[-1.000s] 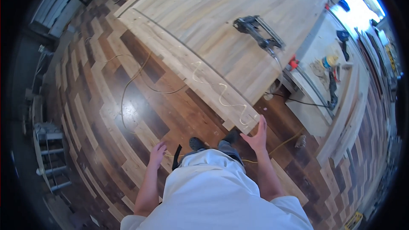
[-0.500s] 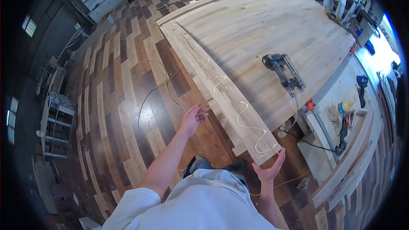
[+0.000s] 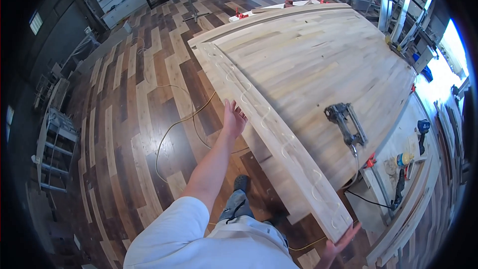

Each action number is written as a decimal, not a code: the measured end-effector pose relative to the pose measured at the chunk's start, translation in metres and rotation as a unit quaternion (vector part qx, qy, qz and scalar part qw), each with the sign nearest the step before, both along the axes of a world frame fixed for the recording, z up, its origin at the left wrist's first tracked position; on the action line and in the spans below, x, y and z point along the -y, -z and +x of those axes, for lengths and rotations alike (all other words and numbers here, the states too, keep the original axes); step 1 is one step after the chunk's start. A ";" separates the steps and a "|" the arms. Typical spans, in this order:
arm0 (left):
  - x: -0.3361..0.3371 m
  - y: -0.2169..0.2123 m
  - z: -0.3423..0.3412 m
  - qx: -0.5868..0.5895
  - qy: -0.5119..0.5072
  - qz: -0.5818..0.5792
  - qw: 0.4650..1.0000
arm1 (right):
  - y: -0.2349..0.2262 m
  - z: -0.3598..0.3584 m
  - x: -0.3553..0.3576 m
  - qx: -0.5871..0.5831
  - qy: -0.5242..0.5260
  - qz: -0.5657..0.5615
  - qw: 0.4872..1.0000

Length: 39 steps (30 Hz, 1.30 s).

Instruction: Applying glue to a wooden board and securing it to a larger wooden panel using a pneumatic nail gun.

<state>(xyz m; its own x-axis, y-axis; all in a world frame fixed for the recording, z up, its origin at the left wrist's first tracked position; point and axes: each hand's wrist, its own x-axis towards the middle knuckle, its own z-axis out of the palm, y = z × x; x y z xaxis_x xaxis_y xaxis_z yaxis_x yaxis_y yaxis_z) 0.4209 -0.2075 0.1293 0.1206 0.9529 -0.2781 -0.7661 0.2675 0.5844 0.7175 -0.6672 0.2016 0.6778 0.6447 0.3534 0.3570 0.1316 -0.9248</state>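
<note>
A long pale wooden plank (image 3: 279, 142), squiggled with glue lines, lies flat on the counter's (image 3: 318, 60) edge between both grips.

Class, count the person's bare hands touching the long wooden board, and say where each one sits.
2. The left hand rests on the long wooden board at its outer edge, about midway along. The right hand holds the board's near end, partly cut off by the picture's lower edge.

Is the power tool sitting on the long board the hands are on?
No, the power tool rests on the wide panel, apart from the long board under both hands.
</note>
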 end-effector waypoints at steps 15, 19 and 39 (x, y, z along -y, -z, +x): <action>-0.125 -0.010 -0.031 0.071 0.035 0.019 0.997 | -0.010 -0.096 0.016 -0.199 0.250 -0.180 0.931; -0.111 -0.015 -0.040 -0.090 0.016 -0.058 0.994 | 0.023 -0.090 0.031 -0.260 0.241 -0.147 0.924; -0.117 -0.044 -0.037 -0.670 -0.029 -0.232 0.705 | 0.027 -0.087 0.006 -0.537 0.232 -0.336 0.738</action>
<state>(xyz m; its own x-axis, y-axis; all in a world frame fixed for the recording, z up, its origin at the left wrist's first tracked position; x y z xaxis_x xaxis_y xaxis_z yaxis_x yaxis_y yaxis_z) 0.3837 -0.0909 0.1738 -0.5817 0.7144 -0.3889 0.3720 0.6589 0.6539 0.6304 -0.6729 0.1750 0.5372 0.0394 -0.8425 -0.7676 -0.3912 -0.5077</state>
